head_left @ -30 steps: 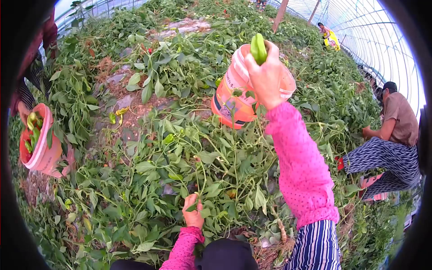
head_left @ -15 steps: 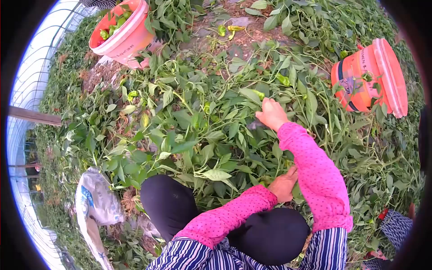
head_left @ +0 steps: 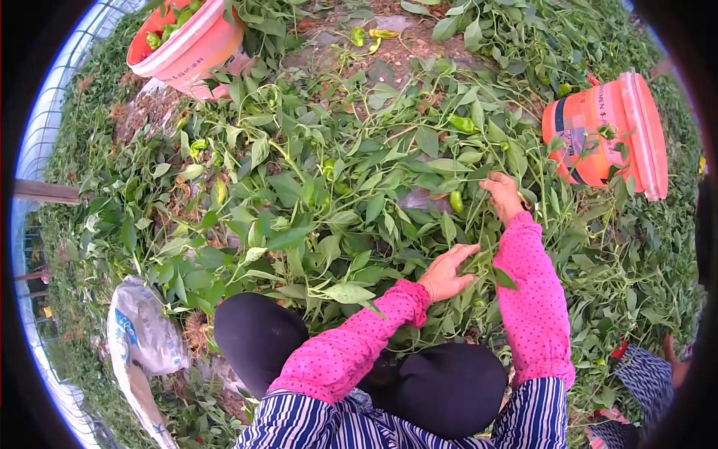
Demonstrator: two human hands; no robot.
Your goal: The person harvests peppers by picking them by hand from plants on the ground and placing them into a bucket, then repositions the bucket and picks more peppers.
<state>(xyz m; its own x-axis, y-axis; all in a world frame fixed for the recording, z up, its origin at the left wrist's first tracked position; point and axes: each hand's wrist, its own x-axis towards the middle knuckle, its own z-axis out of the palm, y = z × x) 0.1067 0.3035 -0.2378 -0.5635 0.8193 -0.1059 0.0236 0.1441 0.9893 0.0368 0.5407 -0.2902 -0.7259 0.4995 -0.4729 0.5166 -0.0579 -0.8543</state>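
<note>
Amid leafy pepper plants (head_left: 351, 224), my right hand (head_left: 504, 197) has its fingers curled against the leaves, apparently gripping some foliage. A green pepper (head_left: 456, 201) hangs just left of those fingers. My left hand (head_left: 449, 275) is lower and nearer to me, with thumb and fingers apart over the plants and nothing visible in it. Another green pepper (head_left: 461, 123) shows farther up among the leaves. More peppers (head_left: 329, 170) are partly hidden by foliage to the left.
An orange bucket (head_left: 187, 56) holding green peppers stands at the upper left. A second orange bucket (head_left: 606, 136) lies tipped at the right. A white plastic sack (head_left: 153, 333) lies by my left knee (head_left: 260, 337). Another person's patterned sleeve (head_left: 645, 382) shows at lower right.
My right hand has moved right and slightly down, uncovering the green pepper. My left hand has come out of the foliage, moving up and left, and its fingers are now spread.
</note>
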